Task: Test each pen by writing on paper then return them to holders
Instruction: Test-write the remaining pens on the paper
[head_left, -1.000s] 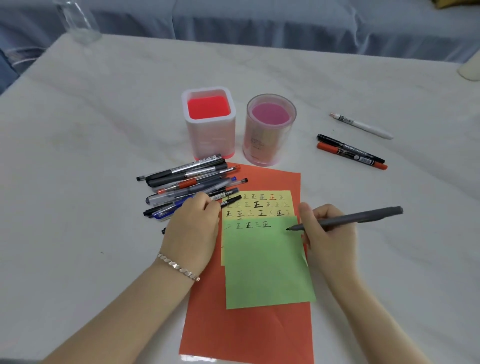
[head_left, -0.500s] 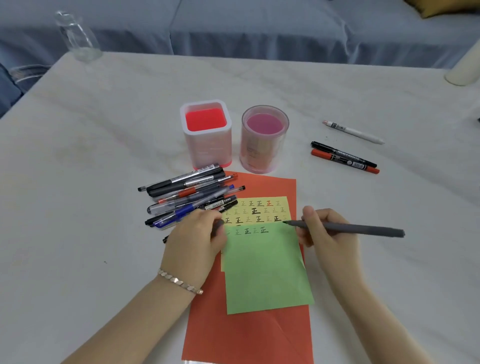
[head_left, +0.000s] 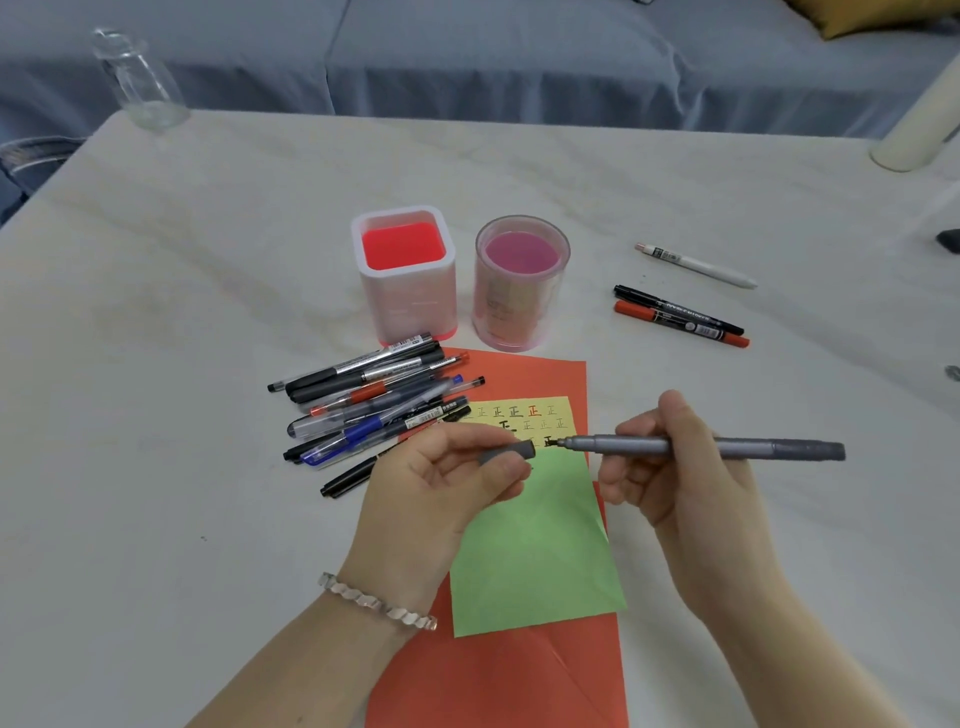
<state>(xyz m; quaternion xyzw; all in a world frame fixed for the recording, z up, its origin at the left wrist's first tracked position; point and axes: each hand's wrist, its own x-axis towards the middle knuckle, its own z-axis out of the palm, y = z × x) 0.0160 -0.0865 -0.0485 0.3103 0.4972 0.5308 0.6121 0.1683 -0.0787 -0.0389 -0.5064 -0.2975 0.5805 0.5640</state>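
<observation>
Head view is showing the person's right hand (head_left: 685, 483) gripping a grey pen (head_left: 769, 448) around the middle of its barrel, fingers curled over the top and thumb underneath. The pen is lying almost level, its dark tip pointing left and its long back end sticking out to the right of the fingers. The left hand (head_left: 431, 493) is pinching the matching grey cap (head_left: 511, 450) between thumb and fingertips, with the open end facing the tip. Cap and tip are lining up just beside each other (a small gap is showing between them, so they are not touching).

Both hands are hovering above the paper stack: a green sheet (head_left: 540, 561) is lying on a larger orange sheet (head_left: 519, 675), and a yellow note (head_left: 558, 408) with rows of written marks is peeking out past the green sheet's far edge. A pile of pens (head_left: 374, 410) is lying on the table (head_left: 208, 260) just left of the papers, some ends overlapping the orange sheet. Beyond the papers, a square holder (head_left: 405, 301) and a round holder (head_left: 521, 306) are standing upright side by side, with no pens in them. Well to the right, a black marker (head_left: 678, 310) and a red marker (head_left: 680, 325) are lying touching, with a white pen (head_left: 696, 265) near them. A bracelet (head_left: 374, 603) is circling the left wrist, and a clear glass (head_left: 140, 83) is standing at the far left corner.
</observation>
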